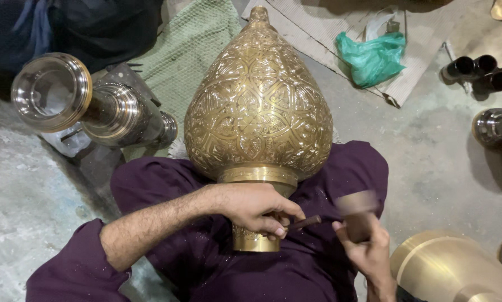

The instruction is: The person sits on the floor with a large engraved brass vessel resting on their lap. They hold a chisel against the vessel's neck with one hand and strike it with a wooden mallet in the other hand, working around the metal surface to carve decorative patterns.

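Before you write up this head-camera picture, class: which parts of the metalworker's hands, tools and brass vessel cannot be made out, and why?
- Chisel tip: hidden under the left hand.
- Mallet head: motion-blurred, its shape unclear.
- Brass vessel neck engraving: mostly covered by the left hand.
- Right hand wrist: cut off by the bottom edge.
- Brass cone: cut off at the bottom right corner.

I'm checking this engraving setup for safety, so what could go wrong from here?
The left hand pinches the chisel close against the brass vessel's neck, so a mistimed blow from the mallet in the right hand could hit its fingers. The vessel lies only across the lap, so a blow might roll it and scar the pattern. Its narrow tip lies over the green mat and could slide.
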